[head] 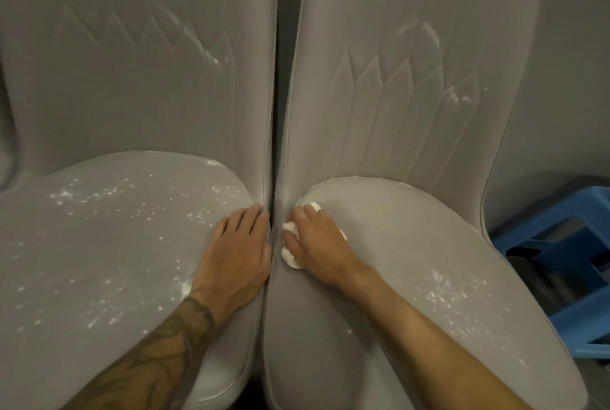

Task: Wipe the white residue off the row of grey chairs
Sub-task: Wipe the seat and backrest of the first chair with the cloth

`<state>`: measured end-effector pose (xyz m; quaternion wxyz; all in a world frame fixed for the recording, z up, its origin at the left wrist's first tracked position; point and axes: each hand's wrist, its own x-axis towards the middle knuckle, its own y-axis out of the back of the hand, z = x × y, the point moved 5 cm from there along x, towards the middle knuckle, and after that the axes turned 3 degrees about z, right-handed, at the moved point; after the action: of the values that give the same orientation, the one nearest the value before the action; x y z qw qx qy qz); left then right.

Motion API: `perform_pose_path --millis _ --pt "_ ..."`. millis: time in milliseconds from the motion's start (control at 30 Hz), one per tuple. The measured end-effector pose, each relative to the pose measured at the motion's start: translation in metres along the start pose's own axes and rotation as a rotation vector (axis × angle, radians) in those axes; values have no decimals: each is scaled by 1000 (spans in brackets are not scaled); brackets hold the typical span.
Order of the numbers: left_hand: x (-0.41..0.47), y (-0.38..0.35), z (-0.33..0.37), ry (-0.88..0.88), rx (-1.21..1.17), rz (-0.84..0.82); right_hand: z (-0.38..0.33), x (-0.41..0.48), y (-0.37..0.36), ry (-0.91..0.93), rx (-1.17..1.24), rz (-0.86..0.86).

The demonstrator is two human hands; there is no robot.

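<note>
Two grey upholstered chairs stand side by side, touching. The left chair (99, 244) has white powdery residue (109, 198) scattered over its seat and streaks on its backrest. The right chair (412, 228) shows residue (452, 297) near the seat's front right and smears on its backrest. My left hand (236, 254) lies flat, fingers apart, on the left seat's right edge by the gap. My right hand (317, 241) presses a white cloth (290, 256) onto the right seat's left edge, close to the backrest.
A blue plastic stool (561, 261) stands on the floor to the right of the right chair. A dark narrow gap (272, 231) runs between the two seats. A grey wall is behind the chairs.
</note>
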<state>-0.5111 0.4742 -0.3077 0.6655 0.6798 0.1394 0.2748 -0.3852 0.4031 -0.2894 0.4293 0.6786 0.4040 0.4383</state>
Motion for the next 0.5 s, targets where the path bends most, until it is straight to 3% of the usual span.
perform_pose_path --millis 233,400,500 --pt "0 -1 -2 0 -73 49 -28 -80 6 188 102 -86" --pt "0 0 -2 1 -90 65 5 -31 18 -77 -91 -16" --pt "0 -2 -4 14 -90 60 -28 -50 4 -55 17 25"
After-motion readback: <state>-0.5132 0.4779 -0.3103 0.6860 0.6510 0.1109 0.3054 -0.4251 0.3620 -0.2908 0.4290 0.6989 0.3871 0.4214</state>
